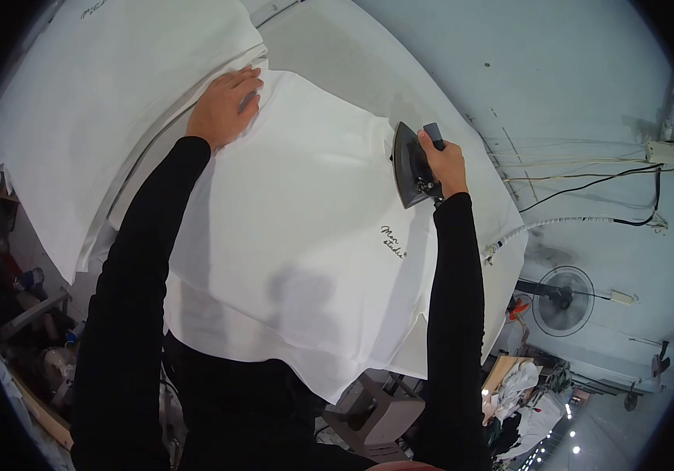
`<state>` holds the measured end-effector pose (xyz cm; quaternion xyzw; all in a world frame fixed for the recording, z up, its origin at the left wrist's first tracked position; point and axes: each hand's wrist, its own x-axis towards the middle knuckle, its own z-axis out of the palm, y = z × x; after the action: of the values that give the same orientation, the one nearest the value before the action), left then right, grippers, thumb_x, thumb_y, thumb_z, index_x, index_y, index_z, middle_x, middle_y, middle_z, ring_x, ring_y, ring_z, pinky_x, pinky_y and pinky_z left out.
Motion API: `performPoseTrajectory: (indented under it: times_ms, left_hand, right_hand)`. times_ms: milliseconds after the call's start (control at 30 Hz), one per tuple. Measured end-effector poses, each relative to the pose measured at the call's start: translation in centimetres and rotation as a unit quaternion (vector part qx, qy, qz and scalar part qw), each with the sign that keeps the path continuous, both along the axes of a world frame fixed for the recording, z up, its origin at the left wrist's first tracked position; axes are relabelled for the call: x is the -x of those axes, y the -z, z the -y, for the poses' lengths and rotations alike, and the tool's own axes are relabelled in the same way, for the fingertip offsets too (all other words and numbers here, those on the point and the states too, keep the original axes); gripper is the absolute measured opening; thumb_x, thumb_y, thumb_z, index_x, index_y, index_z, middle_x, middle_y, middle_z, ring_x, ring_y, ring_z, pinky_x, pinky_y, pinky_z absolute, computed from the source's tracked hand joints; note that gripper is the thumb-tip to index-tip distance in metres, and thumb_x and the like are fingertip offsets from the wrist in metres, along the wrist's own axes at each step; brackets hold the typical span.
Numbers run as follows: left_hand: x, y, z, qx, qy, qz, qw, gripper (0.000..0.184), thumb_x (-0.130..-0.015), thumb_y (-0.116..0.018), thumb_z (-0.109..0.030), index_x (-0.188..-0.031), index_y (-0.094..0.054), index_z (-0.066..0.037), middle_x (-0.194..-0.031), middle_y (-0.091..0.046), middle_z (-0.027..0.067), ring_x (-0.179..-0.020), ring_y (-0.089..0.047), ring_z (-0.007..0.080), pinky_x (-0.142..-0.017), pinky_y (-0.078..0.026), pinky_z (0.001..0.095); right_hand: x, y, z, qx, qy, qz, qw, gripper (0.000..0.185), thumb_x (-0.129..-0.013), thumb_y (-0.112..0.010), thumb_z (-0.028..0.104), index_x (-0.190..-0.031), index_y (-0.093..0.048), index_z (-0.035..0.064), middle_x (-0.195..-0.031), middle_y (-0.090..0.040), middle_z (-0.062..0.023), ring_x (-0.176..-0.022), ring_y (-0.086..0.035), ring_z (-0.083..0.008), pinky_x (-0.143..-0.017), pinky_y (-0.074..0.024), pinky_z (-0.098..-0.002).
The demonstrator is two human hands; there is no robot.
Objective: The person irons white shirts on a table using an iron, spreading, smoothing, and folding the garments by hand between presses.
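While the iron (408, 169) is clasped by the right hand (448, 162), the white fabric (306, 180) is best tautened at upper left by the left hand (223, 106), thumb and fingers apart.

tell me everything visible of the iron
The iron has a dark, metallic-looking body, its pointed end toward the picture's top, and a grey handle gripped by the right hand. Small fittings show near its broad end. It is at the right side of the white garment; its sole is hidden.
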<state>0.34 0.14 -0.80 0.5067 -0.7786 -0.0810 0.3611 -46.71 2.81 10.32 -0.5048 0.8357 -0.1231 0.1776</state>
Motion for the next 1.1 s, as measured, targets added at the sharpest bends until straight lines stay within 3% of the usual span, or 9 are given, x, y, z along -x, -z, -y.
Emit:
performPoseTrajectory:
  times_ms: [533,1100]
  left_hand:
    - [-0.02,-0.08,0.01,-0.003,-0.001,0.002,1.0,0.026,-0.104,-0.068,-0.017,-0.128,-0.075,-0.008,-0.154,-0.071,0.0093,-0.148,-0.06,0.0318,-0.127,-0.044,0.0464]
    - [0.04,-0.12,-0.06,-0.009,-0.001,0.005,1.0,0.028,-0.105,-0.068,-0.019,-0.13,-0.076,-0.009,-0.155,-0.071,0.0089,-0.15,-0.059,0.0324,-0.127,-0.044,0.0463]
  right_hand:
    - [0.23,0.13,0.23,-0.01,-0.009,-0.017,1.0,0.089,-0.088,-0.074,0.085,-0.107,-0.086,-0.0009,-0.098,-0.083,-0.023,-0.101,-0.082,-0.0403,-0.093,-0.0601,-0.0505]
    - [-0.11,-0.18,-0.14,0.001,-0.023,-0.029,0.999,0.086,-0.09,-0.072,0.084,-0.1,-0.085,-0.0001,-0.096,-0.083,-0.0224,-0.098,-0.081,-0.041,-0.09,-0.0596,-0.0511]
